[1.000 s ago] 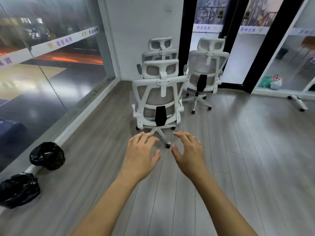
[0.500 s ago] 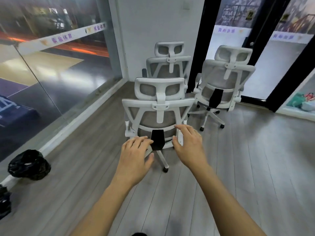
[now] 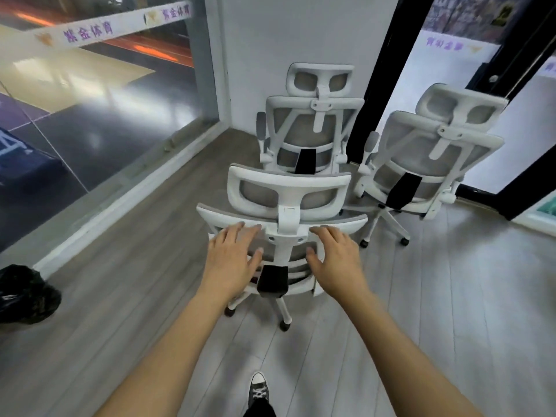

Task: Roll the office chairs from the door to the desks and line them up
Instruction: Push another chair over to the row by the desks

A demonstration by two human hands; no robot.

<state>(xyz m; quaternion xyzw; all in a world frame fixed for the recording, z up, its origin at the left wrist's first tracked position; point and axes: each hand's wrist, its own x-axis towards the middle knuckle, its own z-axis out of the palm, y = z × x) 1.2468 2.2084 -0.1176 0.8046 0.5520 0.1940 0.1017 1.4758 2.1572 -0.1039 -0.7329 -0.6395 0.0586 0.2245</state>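
Observation:
Three white office chairs with grey mesh backs stand near the black-framed door, all with their backs to me. The nearest chair [image 3: 285, 191] is right in front of me. My left hand [image 3: 233, 260] and my right hand [image 3: 335, 258] reach out with fingers spread, just at the top edge of its backrest, one on each side of the headrest post. Neither hand grips it. A second chair [image 3: 313, 127] stands behind it by the wall. The third chair [image 3: 436, 155] is at the right, in front of the door.
A glass wall [image 3: 90, 100] with a low sill runs along the left. A black rubbish bag [image 3: 24, 293] lies on the floor at the left edge. The black door frame [image 3: 382, 70] rises behind the chairs. My shoe [image 3: 258, 389] shows at the bottom on grey wood flooring.
I have walked closer to the chairs. Both hands moved forward and up, from the open floor to the top of the nearest chair's backrest.

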